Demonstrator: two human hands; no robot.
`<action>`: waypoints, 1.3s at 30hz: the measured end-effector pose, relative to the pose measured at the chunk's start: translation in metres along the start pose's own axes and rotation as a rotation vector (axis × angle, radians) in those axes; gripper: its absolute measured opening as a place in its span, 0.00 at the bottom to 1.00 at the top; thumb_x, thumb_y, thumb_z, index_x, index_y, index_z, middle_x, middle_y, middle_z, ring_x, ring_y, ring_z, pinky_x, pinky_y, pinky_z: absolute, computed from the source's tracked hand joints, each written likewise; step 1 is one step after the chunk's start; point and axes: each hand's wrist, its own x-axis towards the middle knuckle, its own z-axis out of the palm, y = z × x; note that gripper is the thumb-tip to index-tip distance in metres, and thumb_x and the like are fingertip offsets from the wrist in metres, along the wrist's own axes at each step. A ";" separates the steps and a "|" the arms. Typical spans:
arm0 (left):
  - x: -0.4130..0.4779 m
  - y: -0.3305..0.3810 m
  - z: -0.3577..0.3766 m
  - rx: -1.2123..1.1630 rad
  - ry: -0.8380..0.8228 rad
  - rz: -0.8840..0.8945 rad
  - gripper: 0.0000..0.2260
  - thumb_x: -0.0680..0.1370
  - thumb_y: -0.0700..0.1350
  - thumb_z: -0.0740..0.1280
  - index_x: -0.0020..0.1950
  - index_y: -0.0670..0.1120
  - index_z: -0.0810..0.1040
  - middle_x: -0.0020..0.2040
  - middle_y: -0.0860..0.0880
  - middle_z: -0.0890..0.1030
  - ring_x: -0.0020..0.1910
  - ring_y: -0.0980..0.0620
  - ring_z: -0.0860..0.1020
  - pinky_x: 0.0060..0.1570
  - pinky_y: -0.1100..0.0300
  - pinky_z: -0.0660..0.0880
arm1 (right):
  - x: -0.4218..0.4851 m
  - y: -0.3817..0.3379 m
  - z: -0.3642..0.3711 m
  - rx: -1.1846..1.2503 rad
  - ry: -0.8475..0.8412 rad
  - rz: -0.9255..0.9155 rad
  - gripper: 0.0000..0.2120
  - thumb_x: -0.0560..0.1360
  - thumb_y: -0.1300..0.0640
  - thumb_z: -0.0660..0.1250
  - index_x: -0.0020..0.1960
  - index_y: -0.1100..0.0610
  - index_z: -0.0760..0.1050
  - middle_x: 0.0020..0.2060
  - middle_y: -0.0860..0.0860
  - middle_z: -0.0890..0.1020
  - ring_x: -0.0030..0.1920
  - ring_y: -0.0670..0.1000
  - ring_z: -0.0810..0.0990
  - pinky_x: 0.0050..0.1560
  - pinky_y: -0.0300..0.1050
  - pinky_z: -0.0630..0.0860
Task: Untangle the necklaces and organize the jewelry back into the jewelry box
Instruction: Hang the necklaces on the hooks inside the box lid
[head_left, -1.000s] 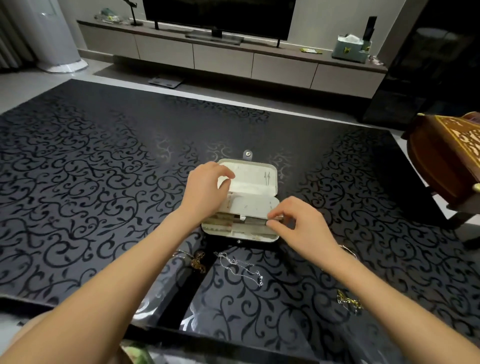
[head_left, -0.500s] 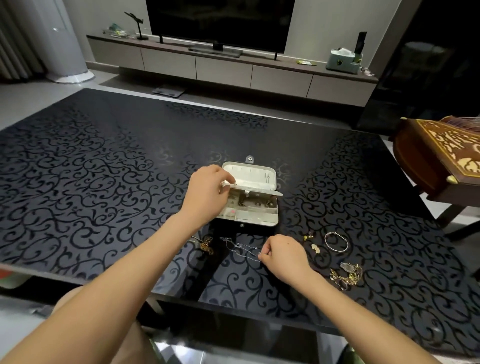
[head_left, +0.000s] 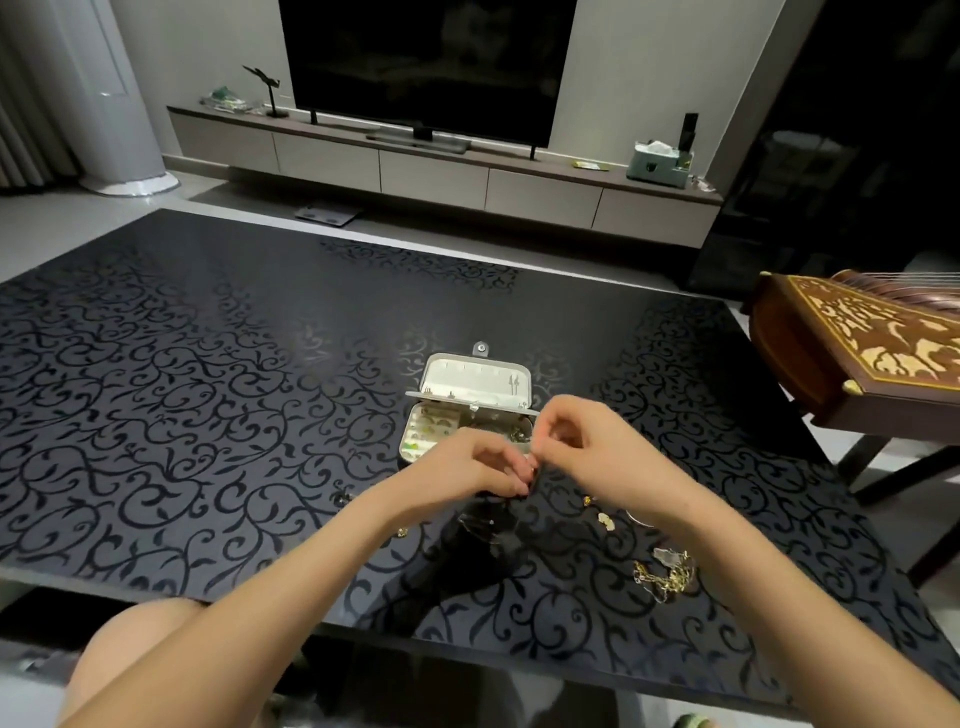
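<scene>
The white jewelry box (head_left: 408, 439) stands open mid-table, lid (head_left: 475, 378) raised, small pieces in its compartments. Just in front of it my left hand (head_left: 467, 470) and my right hand (head_left: 589, 444) meet above the table, fingertips pinched together on a thin silver necklace (head_left: 489, 523) that hangs faintly below them. A tangle of gold necklaces (head_left: 667, 574) lies to the right near my right forearm. Small gold earrings (head_left: 604, 519) lie between the tangle and the box. A bracelet is mostly hidden under my right wrist.
The black patterned glass table (head_left: 208, 415) carries two more small gold pieces (head_left: 343, 499) left of my left wrist. A carved wooden instrument (head_left: 857, 353) juts in at the right edge. A TV cabinet (head_left: 436, 171) stands behind on the floor.
My left hand let go of the box's inner flap and came down to my right hand. The right hand lifted the silver necklace off the table; both hands now hold it.
</scene>
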 end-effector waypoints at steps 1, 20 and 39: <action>0.002 0.003 0.001 -0.045 0.008 0.009 0.08 0.72 0.30 0.66 0.42 0.42 0.80 0.37 0.48 0.82 0.40 0.55 0.79 0.48 0.64 0.75 | 0.001 -0.007 -0.010 0.054 0.004 -0.014 0.04 0.74 0.63 0.65 0.41 0.56 0.75 0.35 0.51 0.81 0.33 0.45 0.74 0.37 0.37 0.69; 0.029 0.038 0.017 -0.408 -0.050 0.104 0.02 0.63 0.42 0.68 0.30 0.47 0.80 0.41 0.47 0.81 0.46 0.49 0.76 0.57 0.55 0.72 | 0.001 -0.066 -0.126 0.682 0.286 -0.081 0.09 0.74 0.69 0.62 0.48 0.61 0.79 0.31 0.51 0.79 0.32 0.46 0.74 0.33 0.37 0.73; 0.067 0.165 -0.041 0.272 0.257 0.125 0.07 0.76 0.43 0.69 0.38 0.45 0.75 0.32 0.48 0.73 0.29 0.55 0.70 0.31 0.65 0.69 | 0.030 0.026 -0.075 0.400 0.281 0.405 0.08 0.73 0.70 0.61 0.39 0.61 0.76 0.33 0.56 0.77 0.32 0.50 0.73 0.32 0.41 0.70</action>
